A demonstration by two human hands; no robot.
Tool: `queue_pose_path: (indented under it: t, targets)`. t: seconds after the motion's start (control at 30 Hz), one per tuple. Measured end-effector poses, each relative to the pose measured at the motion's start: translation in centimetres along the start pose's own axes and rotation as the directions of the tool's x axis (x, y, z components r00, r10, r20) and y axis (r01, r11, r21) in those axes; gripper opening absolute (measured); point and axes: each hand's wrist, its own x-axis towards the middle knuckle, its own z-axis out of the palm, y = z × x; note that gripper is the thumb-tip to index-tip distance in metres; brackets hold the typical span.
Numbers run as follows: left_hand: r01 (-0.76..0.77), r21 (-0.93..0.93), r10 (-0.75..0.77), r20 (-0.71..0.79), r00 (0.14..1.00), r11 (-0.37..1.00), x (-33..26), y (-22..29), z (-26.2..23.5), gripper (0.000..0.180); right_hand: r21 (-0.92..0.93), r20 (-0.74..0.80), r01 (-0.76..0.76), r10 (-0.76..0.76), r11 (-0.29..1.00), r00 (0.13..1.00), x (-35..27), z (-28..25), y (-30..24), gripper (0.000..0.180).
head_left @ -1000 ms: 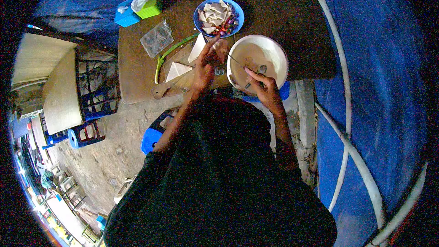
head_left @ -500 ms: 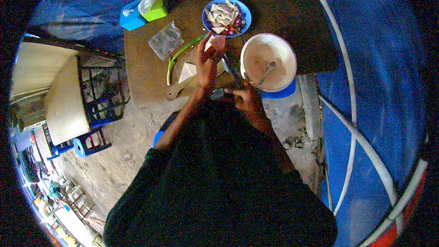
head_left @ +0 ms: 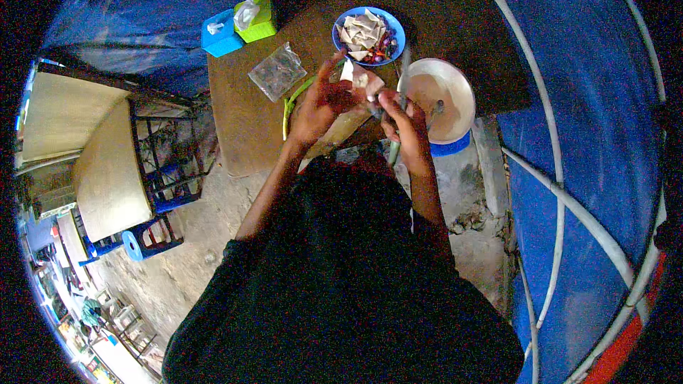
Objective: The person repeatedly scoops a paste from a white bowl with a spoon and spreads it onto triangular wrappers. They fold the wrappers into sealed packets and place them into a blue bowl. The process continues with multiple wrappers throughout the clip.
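1. At the far left of the frame, a pale-topped table (head_left: 114,192) is seen, with a blue stool (head_left: 135,244) beside its legs.
2. At upper left, a blue basket (head_left: 222,41) and a green basket (head_left: 257,27) are set side by side near the edge of the brown desk (head_left: 238,131); a clear plastic bag (head_left: 276,75) is laid below them.
3. Near centre, a green stalk (head_left: 289,112) is partly covered by the left hand (head_left: 321,108), whose fingers are spread; whether anything is pinched there cannot be told.
4. A pale piece (head_left: 366,81) is seen at centre, between the hands, above a partly hidden cutting board (head_left: 346,131).
5. At upper centre, pale cut pieces (head_left: 361,32) and red and purple bits (head_left: 385,48) are held in a blue dish (head_left: 402,27).
6. Right of centre, a blurred narrow tool (head_left: 394,153) is gripped in the curled right hand (head_left: 410,122).
7. Farther right, cloudy liquid and a spoon (head_left: 438,107) are held in a white bowl (head_left: 467,92).
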Motion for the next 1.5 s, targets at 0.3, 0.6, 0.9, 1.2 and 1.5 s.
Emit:
queue_pose_path:
  t: [0.3, 0.6, 0.9, 1.2, 1.5]
  targets:
    - [0.184, -0.095, -0.187, -0.016, 0.982, 0.978, -2.6, 1.7, -2.8, 0.052, 0.246, 0.140, -0.011, -0.024, 0.969, 0.990, 0.6, 4.1, 1.0, 0.024]
    - [0.171, -0.153, -0.198, -0.190, 0.962, 0.973, -2.8, 0.2, -4.0, 0.019, 0.124, -0.055, 0.187, -0.181, 0.975, 0.982, 0.1, 6.2, 1.0, 0.032]
    - [0.256, -0.285, -0.321, -0.212, 0.923, 0.924, -3.3, -0.6, -4.8, 0.019, 0.053, -0.177, 0.168, -0.156, 0.984, 0.972, 0.5, 6.7, 1.1, 0.026]
    - [0.221, -0.405, -0.303, -0.152, 0.941, 0.888, -4.3, -0.6, -5.2, 0.026, -0.534, -0.050, 0.679, -0.821, 0.504, 0.569, 1.6, 6.6, 2.3, 0.016]
    - [0.145, -0.309, -0.223, -0.235, 0.946, 0.940, -4.3, -0.8, -4.8, 0.024, -0.638, 0.236, 0.718, -0.817, 0.278, 0.526, 0.8, 7.3, 1.5, 0.041]
